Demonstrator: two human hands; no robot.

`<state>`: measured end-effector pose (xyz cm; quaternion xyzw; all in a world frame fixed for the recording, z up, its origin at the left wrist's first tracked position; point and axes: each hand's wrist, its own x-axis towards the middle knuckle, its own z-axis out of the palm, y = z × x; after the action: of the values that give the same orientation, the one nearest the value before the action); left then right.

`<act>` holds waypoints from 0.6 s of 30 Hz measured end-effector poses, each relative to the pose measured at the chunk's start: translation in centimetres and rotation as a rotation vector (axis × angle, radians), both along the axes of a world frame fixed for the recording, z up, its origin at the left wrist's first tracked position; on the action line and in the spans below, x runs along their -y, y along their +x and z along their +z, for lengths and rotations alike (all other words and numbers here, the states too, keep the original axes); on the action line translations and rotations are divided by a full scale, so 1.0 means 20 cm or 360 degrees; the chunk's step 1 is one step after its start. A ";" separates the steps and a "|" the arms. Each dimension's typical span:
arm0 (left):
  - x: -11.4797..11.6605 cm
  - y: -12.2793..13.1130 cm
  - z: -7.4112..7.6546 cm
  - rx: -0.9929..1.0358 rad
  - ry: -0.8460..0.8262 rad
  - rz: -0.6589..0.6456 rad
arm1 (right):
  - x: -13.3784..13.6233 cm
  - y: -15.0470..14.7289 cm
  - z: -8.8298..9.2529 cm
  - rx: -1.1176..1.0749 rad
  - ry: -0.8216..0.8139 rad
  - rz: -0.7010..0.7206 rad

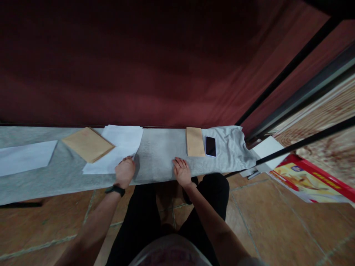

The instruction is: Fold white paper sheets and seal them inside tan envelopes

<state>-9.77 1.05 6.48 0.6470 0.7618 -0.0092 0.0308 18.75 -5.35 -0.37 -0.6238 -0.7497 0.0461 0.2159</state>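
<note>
My left hand, with a dark watch on its wrist, is closed at the lower right corner of a stack of white paper sheets. Its fingertips seem to pinch the paper's edge. Several brown envelopes lie partly over the left side of these sheets. My right hand rests on the grey cloth, fingers stretched out and holding nothing. Beyond it lies another brown envelope, beside a phone with a dark screen.
More white paper lies at the left of the narrow cloth-covered table. A dark red panel rises behind it. Black bars cross on the right, where a red and yellow box and a white box stand.
</note>
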 end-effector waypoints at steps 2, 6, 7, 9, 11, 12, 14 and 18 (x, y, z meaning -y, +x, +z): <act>-0.02 -0.02 0.03 0.0039 -0.0003 0.0118 | 0.00 0.00 0.01 -0.0006 -0.0019 0.0009; -0.03 -0.03 0.09 0.0104 0.0082 0.0227 | 0.00 0.00 0.03 -0.0008 -0.0049 0.0008; -0.02 -0.01 0.11 0.0098 0.0156 0.0183 | 0.00 0.00 0.03 -0.0014 -0.0048 0.0007; 0.02 0.07 0.13 0.0100 0.0291 0.0007 | 0.01 0.00 0.04 -0.0039 -0.0036 0.0005; 0.06 0.19 0.14 0.0134 0.0304 -0.0160 | 0.01 0.00 0.03 -0.0069 -0.0022 0.0004; 0.09 0.26 0.15 0.0162 0.0281 -0.0218 | 0.01 0.00 0.03 -0.0081 -0.0019 0.0005; 0.12 0.40 0.14 0.0213 0.0245 -0.0330 | 0.00 0.01 0.03 -0.0104 -0.0019 0.0018; 0.15 0.60 0.08 0.0340 0.0131 -0.0500 | -0.02 0.03 0.02 -0.0247 -0.0036 0.0021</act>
<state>2.28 -1.90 8.12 0.7561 0.6435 0.0858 0.0832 19.37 -4.90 0.11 -0.6157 -0.7344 0.1041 0.2660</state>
